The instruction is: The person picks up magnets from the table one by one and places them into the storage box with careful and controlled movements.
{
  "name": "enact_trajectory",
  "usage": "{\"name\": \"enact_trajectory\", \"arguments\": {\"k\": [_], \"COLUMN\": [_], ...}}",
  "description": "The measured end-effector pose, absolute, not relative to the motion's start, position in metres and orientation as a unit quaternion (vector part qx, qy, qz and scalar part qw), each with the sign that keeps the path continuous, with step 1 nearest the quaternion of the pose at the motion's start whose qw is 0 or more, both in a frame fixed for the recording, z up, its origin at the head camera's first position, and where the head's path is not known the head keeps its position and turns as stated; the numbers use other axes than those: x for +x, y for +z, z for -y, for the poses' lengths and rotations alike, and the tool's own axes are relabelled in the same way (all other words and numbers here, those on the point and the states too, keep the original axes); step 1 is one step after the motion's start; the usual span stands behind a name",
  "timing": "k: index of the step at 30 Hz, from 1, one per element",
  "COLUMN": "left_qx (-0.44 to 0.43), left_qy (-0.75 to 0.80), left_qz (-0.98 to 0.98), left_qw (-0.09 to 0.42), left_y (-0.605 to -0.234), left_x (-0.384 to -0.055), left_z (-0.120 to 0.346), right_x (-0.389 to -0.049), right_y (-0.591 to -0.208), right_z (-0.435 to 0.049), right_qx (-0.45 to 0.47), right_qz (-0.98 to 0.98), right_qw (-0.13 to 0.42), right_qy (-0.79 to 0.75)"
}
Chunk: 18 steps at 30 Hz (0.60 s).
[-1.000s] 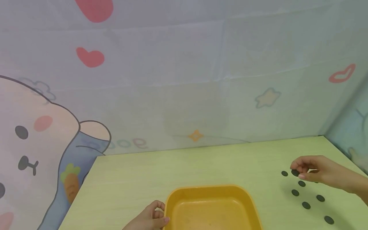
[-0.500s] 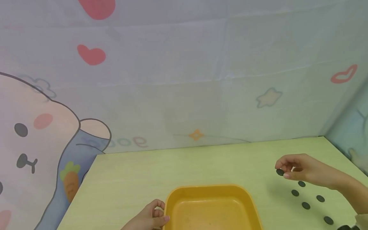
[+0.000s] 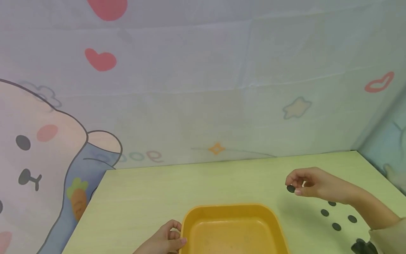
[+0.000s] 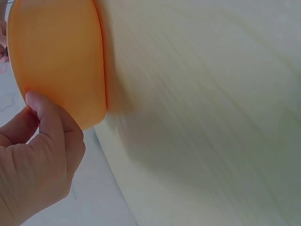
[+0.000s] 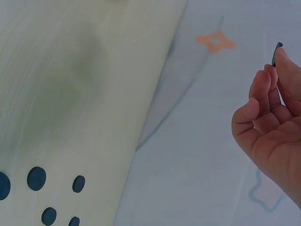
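Observation:
My left hand [image 3: 163, 240] grips the left wall of a yellow plastic tray [image 3: 236, 210], thumb over the rim. From the left wrist view, that hand [image 4: 44, 148] pinches the edge of the tray [image 4: 61, 52]. My right hand [image 3: 312, 183] pinches a small black round disc [image 3: 290, 189] between thumb and fingers, above the table to the right of the tray. In the right wrist view the disc [image 5: 277, 52] shows edge-on at the fingertips of the raised hand [image 5: 273, 113]. Several like discs [image 3: 337, 227] lie spread on the table under and beside the right forearm.
The pale yellow-green table [image 3: 152, 197] ends at the back against a hanging cloth [image 3: 196, 70] printed with hearts and a cartoon bear. A dark wrist strap [image 3: 363, 246] shows near the right sleeve [image 3: 388, 234]. More discs [image 5: 36, 179] lie on the table in the right wrist view.
My right hand has lifted a disc from the scattered ones and carried it left toward the tray. The left hand and the tray have stayed in place.

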<state>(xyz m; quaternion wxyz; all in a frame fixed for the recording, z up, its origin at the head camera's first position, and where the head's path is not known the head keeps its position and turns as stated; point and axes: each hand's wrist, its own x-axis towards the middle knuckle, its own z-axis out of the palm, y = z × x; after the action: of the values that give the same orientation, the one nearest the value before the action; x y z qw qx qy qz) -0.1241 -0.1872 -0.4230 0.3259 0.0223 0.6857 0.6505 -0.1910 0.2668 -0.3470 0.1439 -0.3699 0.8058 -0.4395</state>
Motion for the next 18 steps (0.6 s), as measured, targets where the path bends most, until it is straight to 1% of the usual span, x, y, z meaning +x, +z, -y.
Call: {"name": "enact_trajectory", "arguments": {"k": [4, 9, 18], "left_qx": [0.019, 0.013, 0.022], "left_qy": [0.650, 0.649, 0.650], "left_qz": [-0.686, -0.688, -0.683], "left_qw": [0.325, 0.326, 0.332], "left_y": [-0.422, -0.421, -0.422], "left_x": [-0.124, -0.123, -0.123], "left_z": [0.186, 0.185, 0.187], "right_x": [-0.194, -0.197, -0.202], "right_y": [-0.343, -0.338, -0.331], "right_z": [-0.260, -0.252, -0.234], "right_qx": [-0.371, -0.378, -0.383], "right_qz": [-0.806, -0.808, -0.805], "right_qw": [0.146, 0.134, 0.133], "right_qy": [-0.437, -0.432, -0.433]}}
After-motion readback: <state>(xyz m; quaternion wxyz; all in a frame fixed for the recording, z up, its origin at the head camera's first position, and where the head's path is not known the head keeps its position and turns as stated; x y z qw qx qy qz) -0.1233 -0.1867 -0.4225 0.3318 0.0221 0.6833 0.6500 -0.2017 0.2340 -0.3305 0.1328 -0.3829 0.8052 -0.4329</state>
